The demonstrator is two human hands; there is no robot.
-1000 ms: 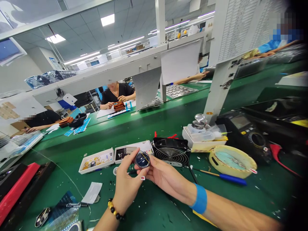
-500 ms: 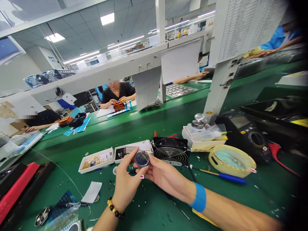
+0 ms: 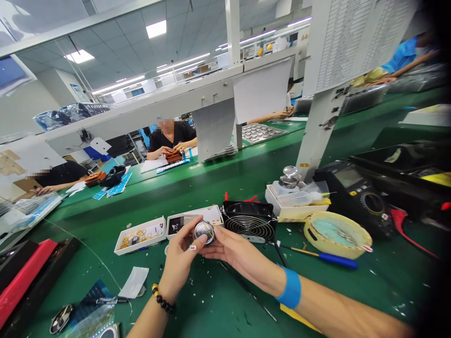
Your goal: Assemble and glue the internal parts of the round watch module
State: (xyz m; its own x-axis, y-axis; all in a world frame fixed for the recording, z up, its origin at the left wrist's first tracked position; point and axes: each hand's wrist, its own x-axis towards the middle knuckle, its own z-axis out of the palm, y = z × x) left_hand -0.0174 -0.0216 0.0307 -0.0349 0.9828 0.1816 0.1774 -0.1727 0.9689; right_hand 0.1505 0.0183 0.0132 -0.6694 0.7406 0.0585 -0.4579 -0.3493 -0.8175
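A round watch case (image 3: 203, 229) with a silvery rim and dark face is held between both hands near the middle of the view. My left hand (image 3: 181, 258) grips its left side, the thumb lying over the lower edge of the face. A small white sticker with a red mark shows on that thumb. My right hand (image 3: 239, 253) is closed on the right side, with fingers curled beneath. The back of the watch case is hidden. Just behind the hands lie a white box (image 3: 214, 217) of dark parts and a white tray (image 3: 121, 246) of gold-coloured rings.
A black fan (image 3: 250, 220) stands behind my right hand. Farther right are a round yellow dish (image 3: 310, 230), a blue-handled tool (image 3: 338, 261) and a black device with a dial (image 3: 352, 197). A pen (image 3: 107, 301) lies front left. Other people work across the green bench (image 3: 169, 188).
The watch case has tilted, and its face catches more light. My left thumb has moved up onto its lower edge. The left wrist has shifted slightly left.
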